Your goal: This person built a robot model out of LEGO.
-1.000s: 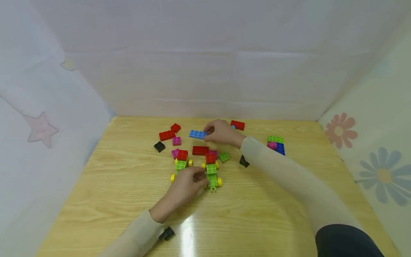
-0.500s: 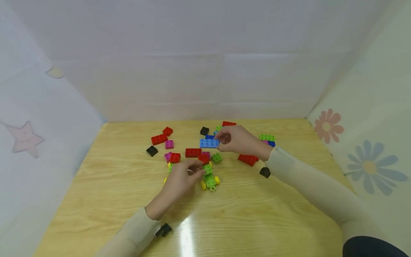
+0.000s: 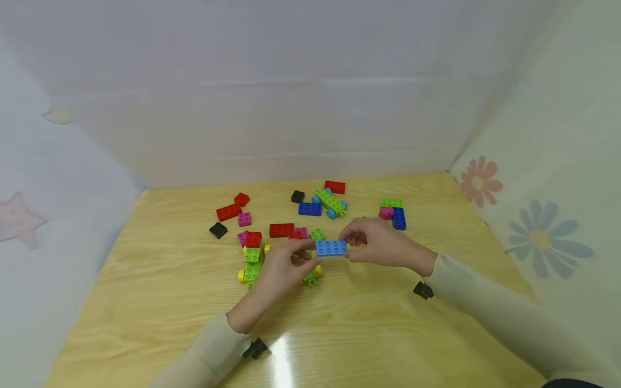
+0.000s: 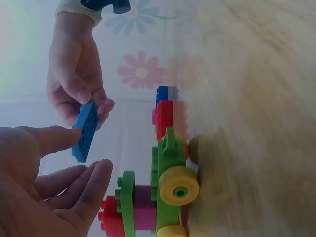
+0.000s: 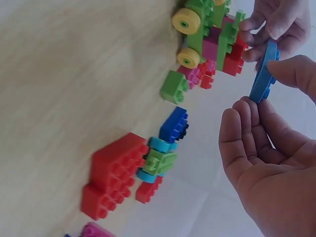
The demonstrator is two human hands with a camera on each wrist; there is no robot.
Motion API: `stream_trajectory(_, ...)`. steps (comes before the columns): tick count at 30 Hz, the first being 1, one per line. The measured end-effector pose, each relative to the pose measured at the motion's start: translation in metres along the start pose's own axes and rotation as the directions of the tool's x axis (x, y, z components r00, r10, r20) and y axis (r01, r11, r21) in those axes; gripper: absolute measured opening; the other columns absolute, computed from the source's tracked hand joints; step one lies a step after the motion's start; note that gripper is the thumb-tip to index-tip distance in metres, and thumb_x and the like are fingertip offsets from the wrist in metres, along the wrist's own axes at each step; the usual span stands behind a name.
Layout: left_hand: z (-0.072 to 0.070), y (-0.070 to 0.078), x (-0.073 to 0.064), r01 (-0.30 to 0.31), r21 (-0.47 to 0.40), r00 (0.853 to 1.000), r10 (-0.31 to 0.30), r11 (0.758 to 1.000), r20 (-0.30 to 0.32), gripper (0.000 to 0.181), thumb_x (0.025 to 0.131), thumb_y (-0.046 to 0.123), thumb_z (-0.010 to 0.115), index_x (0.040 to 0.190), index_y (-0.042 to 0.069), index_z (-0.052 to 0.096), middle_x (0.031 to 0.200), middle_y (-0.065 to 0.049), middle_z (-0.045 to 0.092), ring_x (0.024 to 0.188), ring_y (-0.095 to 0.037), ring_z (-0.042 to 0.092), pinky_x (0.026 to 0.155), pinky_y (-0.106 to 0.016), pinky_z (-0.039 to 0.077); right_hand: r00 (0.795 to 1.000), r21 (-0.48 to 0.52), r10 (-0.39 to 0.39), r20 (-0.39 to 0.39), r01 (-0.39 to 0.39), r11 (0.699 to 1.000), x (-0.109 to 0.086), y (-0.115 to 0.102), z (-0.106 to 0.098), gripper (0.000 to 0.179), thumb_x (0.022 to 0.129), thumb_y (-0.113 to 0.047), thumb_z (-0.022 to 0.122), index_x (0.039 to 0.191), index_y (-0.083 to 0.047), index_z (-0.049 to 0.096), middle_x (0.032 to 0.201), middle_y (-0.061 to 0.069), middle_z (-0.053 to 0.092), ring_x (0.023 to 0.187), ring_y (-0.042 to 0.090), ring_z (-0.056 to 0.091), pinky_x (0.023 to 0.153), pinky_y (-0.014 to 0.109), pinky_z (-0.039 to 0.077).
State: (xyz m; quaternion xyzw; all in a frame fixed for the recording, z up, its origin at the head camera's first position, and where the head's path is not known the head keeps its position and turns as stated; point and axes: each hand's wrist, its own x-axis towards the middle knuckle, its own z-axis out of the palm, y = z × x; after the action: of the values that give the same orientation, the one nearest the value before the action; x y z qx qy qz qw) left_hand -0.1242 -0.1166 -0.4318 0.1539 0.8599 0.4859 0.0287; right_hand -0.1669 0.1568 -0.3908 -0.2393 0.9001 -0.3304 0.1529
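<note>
Above the table, my right hand [image 3: 385,242] pinches a light blue toy building brick [image 3: 331,248] by its right end, thumb against one face in the right wrist view. My left hand [image 3: 281,267] is at the brick's left end, thumb and fingers spread apart; in the left wrist view its thumb tip meets the brick's edge and the other fingertips stand clear. Behind the left hand, partly hidden, is a green toy car [image 3: 310,277] with yellow wheels [image 4: 179,185]. A similar car [image 3: 252,258] topped by a red brick stands to its left.
Farther back lie a green base [image 3: 330,201] with blue wheels, a dark blue brick [image 3: 310,209], red bricks [image 3: 282,230] and black bricks [image 3: 298,196]. A green, pink and blue cluster [image 3: 399,217] lies at right. Red bricks [image 5: 116,163] are partly hidden behind the right hand in the head view.
My right hand has carried the light blue brick from the back of the table toward me, up to my left hand. The left hand has left the right-hand car's side and risen toward the brick.
</note>
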Motion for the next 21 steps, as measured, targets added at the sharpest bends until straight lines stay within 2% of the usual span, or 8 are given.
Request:
stream_trajectory(4,0.008,0.0,-0.004,-0.024,0.043,0.999,0.022,0.999,0.04,0.034,0.097,0.01,0.089,0.129,0.003,0.081,0.12,-0.014,0.084,0.094,-0.019,0.08,0.084,-0.034,0.07,1.0,0.0,0.014,0.006,-0.014,1.0,-0.014,0.008,0.012,0.028,0.096,-0.019,0.085,0.123,-0.016,0.079,0.113,-0.004,0.077,0.103,0.016,0.071,0.097,0.043,0.064)
stream_trajectory(10,0.024,-0.001,-0.009,-0.063,0.11,0.989,0.047,0.992,0.139,0.031,0.098,0.01,0.087,0.127,0.003,0.081,0.12,-0.014,0.083,0.093,-0.018,0.079,0.082,-0.034,0.069,0.999,0.01,0.031,0.013,-0.031,0.999,-0.031,0.03,0.031,0.029,0.094,-0.018,0.086,0.122,-0.016,0.08,0.111,-0.007,0.078,0.1,0.012,0.069,0.093,0.036,0.063)
stream_trajectory(15,0.039,-0.003,-0.005,-0.146,0.187,0.976,0.11,0.971,0.187,0.031,0.098,0.012,0.087,0.126,0.001,0.081,0.118,-0.014,0.082,0.093,-0.017,0.075,0.08,-0.03,0.066,1.0,0.008,0.031,0.001,-0.031,0.999,-0.04,0.05,0.04,0.028,0.093,-0.017,0.087,0.12,-0.016,0.08,0.108,-0.008,0.077,0.098,0.012,0.068,0.089,0.029,0.062)
stream_trajectory(17,0.051,-0.018,0.001,-0.205,0.22,0.969,0.166,0.954,0.181,0.031,0.097,0.017,0.087,0.124,0.001,0.082,0.113,-0.011,0.082,0.089,-0.012,0.071,0.076,-0.027,0.061,1.0,-0.001,0.029,0.003,-0.029,1.0,-0.042,0.055,0.041,0.027,0.093,-0.018,0.087,0.119,-0.016,0.08,0.107,-0.007,0.076,0.096,0.011,0.068,0.087,0.027,0.061)
stream_trajectory(18,0.055,-0.021,0.003,-0.22,0.234,0.966,0.178,0.947,0.188,0.032,0.098,0.018,0.087,0.124,0.001,0.082,0.113,-0.01,0.081,0.089,-0.012,0.069,0.076,-0.028,0.06,1.0,-0.005,0.029,0.006,-0.029,1.0,-0.042,0.057,0.042,0.027,0.094,-0.019,0.087,0.119,-0.016,0.08,0.106,-0.008,0.076,0.096,0.011,0.068,0.086,0.026,0.061)
stream_trajectory(20,0.069,-0.041,0.009,-0.263,0.271,0.956,0.214,0.926,0.2,0.031,0.099,0.021,0.085,0.123,0.003,0.082,0.111,-0.008,0.081,0.089,-0.012,0.068,0.075,-0.029,0.06,1.0,-0.02,0.026,0.013,-0.025,0.999,-0.043,0.06,0.044,0.027,0.094,-0.02,0.087,0.12,-0.015,0.08,0.105,-0.007,0.076,0.094,0.009,0.067,0.085,0.024,0.059)
stream_trajectory(21,0.073,-0.044,0.011,-0.263,0.28,0.955,0.208,0.923,0.212,0.031,0.099,0.022,0.085,0.123,0.003,0.082,0.111,-0.009,0.081,0.091,-0.013,0.069,0.078,-0.031,0.061,0.999,-0.027,0.028,0.016,-0.027,0.999,-0.043,0.062,0.045,0.027,0.094,-0.02,0.087,0.12,-0.014,0.08,0.104,-0.007,0.076,0.094,0.008,0.067,0.084,0.023,0.059)
